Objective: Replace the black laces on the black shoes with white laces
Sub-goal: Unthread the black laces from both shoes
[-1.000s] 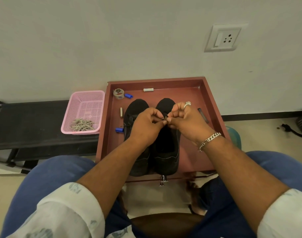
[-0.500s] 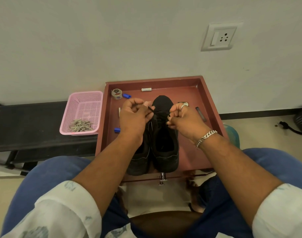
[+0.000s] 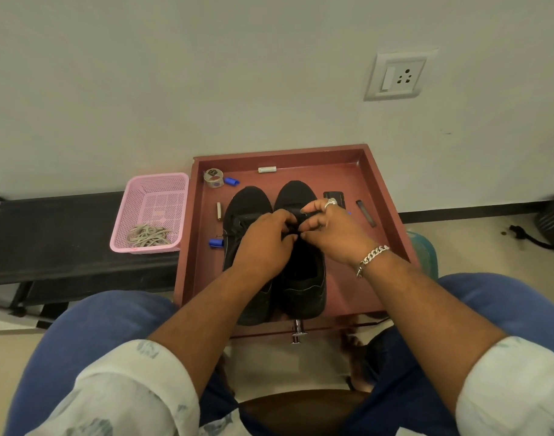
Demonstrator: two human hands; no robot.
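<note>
Over the right black shoe (image 3: 302, 278), which stands beside the left black shoe (image 3: 248, 209) in the red tray (image 3: 392, 221), the left hand (image 3: 264, 243) and right hand (image 3: 333, 229) pinch its black lace (image 3: 293, 229) with curled fingers, while white laces (image 3: 148, 236) lie farther left in the pink basket (image 3: 156, 187).

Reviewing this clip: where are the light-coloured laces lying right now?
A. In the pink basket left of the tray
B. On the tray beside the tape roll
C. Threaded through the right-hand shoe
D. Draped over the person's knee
A. The light laces lie bundled at the near end of the pink basket, which sits left of the red tray, while both hands work at the black shoe.
</note>
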